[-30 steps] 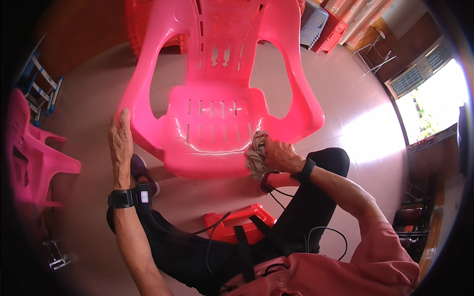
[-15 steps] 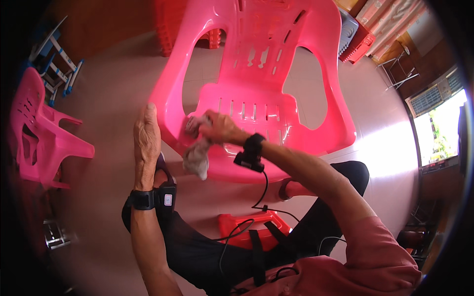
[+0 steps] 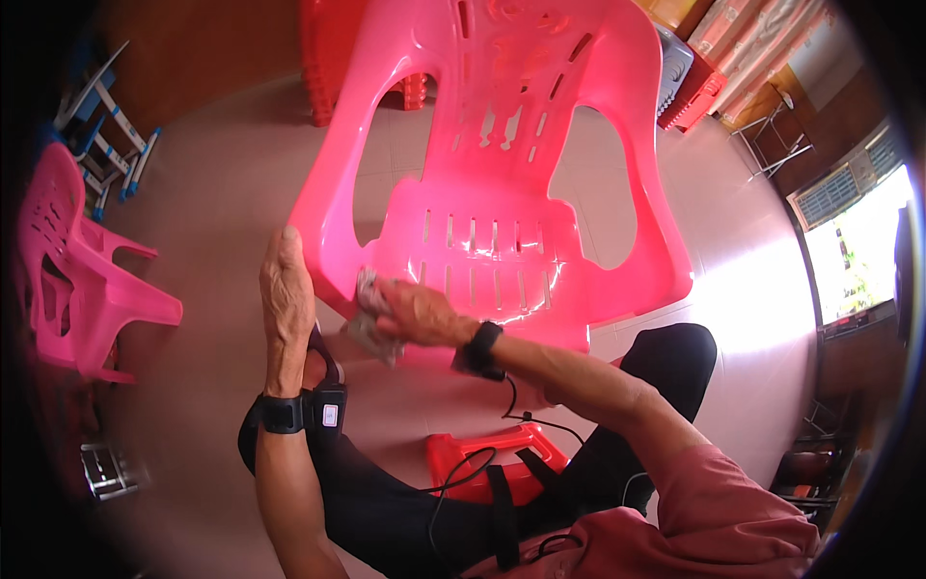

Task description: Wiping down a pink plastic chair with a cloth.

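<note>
A glossy pink plastic armchair (image 3: 502,232) with a slotted seat and back stands before me. My left hand (image 3: 287,294) is wrapped round the outer front of its left arm, fingers mostly hidden behind the edge. My right hand (image 3: 420,314) is closed on a grey-white cloth (image 3: 374,323), pressed to the seat's front left corner where it meets the armrest. Part of the cloth hangs over the front edge.
Under me is a red plastic stool (image 3: 497,458). Another pink chair (image 3: 96,275) stands at the left, near a blue-and-white frame (image 3: 116,154). Red stacked stools (image 3: 333,58) stand behind the armchair. A black cable (image 3: 463,468) loops over my lap.
My right hand has moved down with the cloth, from the seat's left side to its front left corner. The armchair appears slightly shifted; my left hand still grips its arm.
</note>
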### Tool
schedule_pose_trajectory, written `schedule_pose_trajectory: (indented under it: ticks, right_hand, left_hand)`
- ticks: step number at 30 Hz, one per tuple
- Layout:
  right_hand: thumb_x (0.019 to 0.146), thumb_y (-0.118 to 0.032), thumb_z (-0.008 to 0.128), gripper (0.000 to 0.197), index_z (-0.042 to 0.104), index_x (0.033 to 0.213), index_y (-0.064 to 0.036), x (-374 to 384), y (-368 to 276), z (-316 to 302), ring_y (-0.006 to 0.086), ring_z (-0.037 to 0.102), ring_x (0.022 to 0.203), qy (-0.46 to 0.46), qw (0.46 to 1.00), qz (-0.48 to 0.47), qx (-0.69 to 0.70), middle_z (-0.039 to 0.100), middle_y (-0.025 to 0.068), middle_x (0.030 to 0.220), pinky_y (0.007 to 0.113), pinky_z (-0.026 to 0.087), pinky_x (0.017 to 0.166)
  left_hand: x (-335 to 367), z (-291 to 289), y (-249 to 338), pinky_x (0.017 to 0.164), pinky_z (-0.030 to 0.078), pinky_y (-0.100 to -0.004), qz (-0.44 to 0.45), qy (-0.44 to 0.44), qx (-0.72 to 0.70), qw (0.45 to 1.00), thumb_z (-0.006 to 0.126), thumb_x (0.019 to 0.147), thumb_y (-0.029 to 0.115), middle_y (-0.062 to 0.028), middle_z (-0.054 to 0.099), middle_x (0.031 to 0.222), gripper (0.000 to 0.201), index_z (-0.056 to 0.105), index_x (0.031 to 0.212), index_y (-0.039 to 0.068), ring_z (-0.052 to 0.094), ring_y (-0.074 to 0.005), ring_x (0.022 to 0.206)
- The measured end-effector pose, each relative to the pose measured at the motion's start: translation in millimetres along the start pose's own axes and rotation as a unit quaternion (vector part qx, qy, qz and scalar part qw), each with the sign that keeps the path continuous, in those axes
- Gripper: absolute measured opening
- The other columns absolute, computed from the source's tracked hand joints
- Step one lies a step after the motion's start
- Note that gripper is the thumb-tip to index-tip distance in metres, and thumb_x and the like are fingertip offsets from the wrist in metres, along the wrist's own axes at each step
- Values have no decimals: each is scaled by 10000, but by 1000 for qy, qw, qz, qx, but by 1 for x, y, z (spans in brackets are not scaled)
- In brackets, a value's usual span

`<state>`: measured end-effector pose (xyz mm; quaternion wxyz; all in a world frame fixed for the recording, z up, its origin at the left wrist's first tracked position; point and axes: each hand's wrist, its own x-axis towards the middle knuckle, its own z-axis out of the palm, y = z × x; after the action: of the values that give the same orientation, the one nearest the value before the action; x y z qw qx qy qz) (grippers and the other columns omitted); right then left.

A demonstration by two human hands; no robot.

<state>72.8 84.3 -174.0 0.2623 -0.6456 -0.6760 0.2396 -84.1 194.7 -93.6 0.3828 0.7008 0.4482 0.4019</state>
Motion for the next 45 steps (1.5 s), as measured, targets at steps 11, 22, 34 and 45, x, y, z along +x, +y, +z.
schedule_pose_trajectory:
  ticks: [11,22,34,45]
  right_hand:
    - [813,-198,564,394,548,1176,-46,10,-34,-74,311,665,912,87,940,-34,328,659,184,973,416,523,789]
    - [800,-186,631,290,639,1072,-85,95,-99,-113,348,636,896,116,975,-188,-2,592,176,1086,426,545,754]
    - [827,-266,610,336,625,1162,-242,8,-8,-12,286,528,968,100,955,-253,-121,504,84,1134,430,489,843]
    - [720,-202,748,264,665,964,-150,36,-32,-89,361,626,848,56,987,-142,47,579,129,953,434,524,724]
  left_hand:
    - [2,-11,-19,1052,373,-386,-146,-60,-227,961,357,990,593,-146,537,1314,725,488,1302,-49,514,-251,1209]
    - [6,-6,-8,1129,274,-405,-190,-58,-533,822,296,919,723,-110,450,1412,849,411,1409,40,394,-243,1336]
    - [7,-8,4,944,399,-332,-170,-19,-466,868,402,899,701,-135,538,1197,804,447,1338,29,522,-222,1011]
    - [-8,-9,22,932,440,-377,31,-36,-57,997,624,923,387,-180,554,1195,577,441,1309,0,541,-273,1073]
